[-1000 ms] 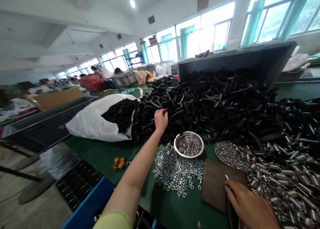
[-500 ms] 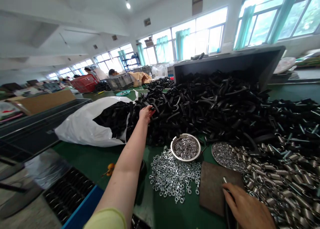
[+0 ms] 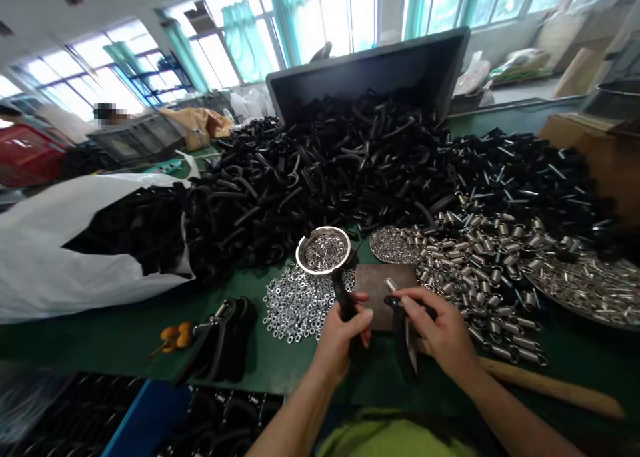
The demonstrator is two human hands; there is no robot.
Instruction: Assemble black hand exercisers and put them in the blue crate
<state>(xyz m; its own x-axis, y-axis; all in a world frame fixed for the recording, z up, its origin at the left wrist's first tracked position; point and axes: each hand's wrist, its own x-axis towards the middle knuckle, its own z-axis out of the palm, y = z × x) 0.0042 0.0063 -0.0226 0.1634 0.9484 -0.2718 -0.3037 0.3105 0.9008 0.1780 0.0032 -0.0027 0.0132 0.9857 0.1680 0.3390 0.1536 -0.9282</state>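
Note:
My left hand (image 3: pixel 343 330) is closed round a curved black handle piece (image 3: pixel 342 296) just in front of my body. My right hand (image 3: pixel 440 327) grips a second black handle piece (image 3: pixel 405 340) that carries a small metal spring or bolt (image 3: pixel 390 284) at its top. Both hands are close together over a brown board (image 3: pixel 376 280) on the green table (image 3: pixel 125 337). Just beyond them lie a heap of silver nuts (image 3: pixel 295 300) and a round metal bowl (image 3: pixel 323 249) of small metal parts.
A huge pile of black handles (image 3: pixel 340 170) spills from a tipped grey crate (image 3: pixel 370 70). A white bag (image 3: pixel 45 244) of more handles lies left. Springs (image 3: pixel 480 270) cover the right side. A wooden stick (image 3: pixel 545 385), finished black assemblies (image 3: pixel 225 337) and orange fruits (image 3: pixel 176 336) lie near the front edge.
My left hand came back from the far pile holding a black handle, down to my right hand in front of me. The view swung right and downward.

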